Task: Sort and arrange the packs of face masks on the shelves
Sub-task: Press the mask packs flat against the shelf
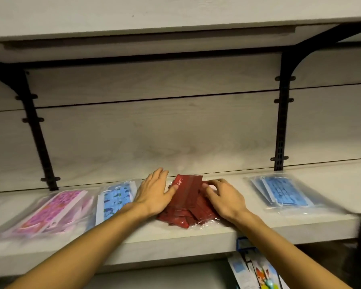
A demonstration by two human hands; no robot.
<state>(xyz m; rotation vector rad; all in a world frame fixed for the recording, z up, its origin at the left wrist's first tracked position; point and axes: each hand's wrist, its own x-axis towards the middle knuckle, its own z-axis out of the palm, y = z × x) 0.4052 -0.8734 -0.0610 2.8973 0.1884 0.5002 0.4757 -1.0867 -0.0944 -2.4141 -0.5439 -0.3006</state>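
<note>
Red mask packs, mid-shelf, both hands applied.

Item: loose heap of red mask packs (pixel 188 205) on the shelf (pixel 196 234), lying between the hands; top pack's long axis runs toward the back wall. Left hand (pixel 156 195) rests flat on the heap's left side, fingers straight. Right hand (pixel 223 197) touches its right side, fingers bent onto the wrapper. Left of left hand: blue patterned pack (pixel 115 198), then pink pack (pixel 56 211). Right of right hand, apart: blue pack (pixel 283 191).

bare shelf (pixel 233 197) between packs, brackets (pixel 279 122) behind
</note>
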